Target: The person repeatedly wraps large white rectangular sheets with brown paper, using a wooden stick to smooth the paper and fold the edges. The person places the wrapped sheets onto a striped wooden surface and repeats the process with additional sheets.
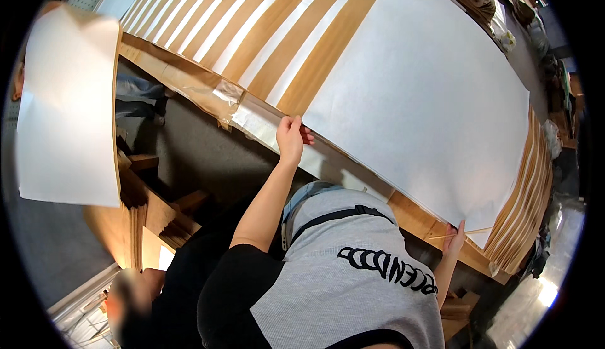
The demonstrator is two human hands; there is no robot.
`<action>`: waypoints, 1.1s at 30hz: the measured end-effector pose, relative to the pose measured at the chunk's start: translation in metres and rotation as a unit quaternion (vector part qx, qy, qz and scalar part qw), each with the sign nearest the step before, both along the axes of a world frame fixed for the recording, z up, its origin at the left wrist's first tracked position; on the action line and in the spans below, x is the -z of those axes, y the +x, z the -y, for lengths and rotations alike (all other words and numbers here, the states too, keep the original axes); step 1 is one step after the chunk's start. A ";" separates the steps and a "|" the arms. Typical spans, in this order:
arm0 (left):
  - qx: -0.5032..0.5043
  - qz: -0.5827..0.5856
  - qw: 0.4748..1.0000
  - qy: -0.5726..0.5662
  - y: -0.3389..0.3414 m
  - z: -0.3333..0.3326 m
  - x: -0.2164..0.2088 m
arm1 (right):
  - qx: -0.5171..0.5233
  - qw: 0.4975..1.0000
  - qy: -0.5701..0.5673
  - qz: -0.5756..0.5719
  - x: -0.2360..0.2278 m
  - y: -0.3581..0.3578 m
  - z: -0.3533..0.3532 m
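Observation:
A large white sheet [422, 97] lies over the right part of a long table, on top of a fanned stack of brown-and-white sheets [252, 31]. At the table's near edge my left hand [292, 140] is closed, thumb and curled fingers on the margin of a brown sheet [315, 75], just beside the white sheet's left corner. Farther right, my right hand [454, 237] is closed at the white sheet's near right edge. A thin wooden-looking stick [477, 230] passes through its fingers. The fingertips under the sheets are hidden.
At the left, another person's hand [19, 83] is beside an upright white-faced panel [69, 109]. Someone in dark clothes [183, 292] is close at the lower left, near stacked brown boards [132, 235]. More fanned sheet edges [523, 191] hang at the table's right end.

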State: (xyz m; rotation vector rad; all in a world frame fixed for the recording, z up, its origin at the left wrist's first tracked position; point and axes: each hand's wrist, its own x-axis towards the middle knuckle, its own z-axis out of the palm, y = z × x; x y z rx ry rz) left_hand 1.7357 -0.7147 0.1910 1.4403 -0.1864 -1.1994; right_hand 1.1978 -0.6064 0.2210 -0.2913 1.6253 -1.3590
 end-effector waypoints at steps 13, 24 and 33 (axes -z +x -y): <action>-0.012 0.014 1.000 0.008 0.001 -0.001 0.000 | -0.008 1.000 -0.012 0.010 0.005 -0.001 -0.004; -0.008 0.441 0.897 0.012 -0.010 -0.003 -0.030 | -0.041 0.999 -0.009 -0.016 0.011 0.000 -0.007; 0.395 0.554 0.654 -0.330 -0.067 0.009 -0.039 | 0.008 0.997 0.025 -0.076 0.006 0.006 -0.005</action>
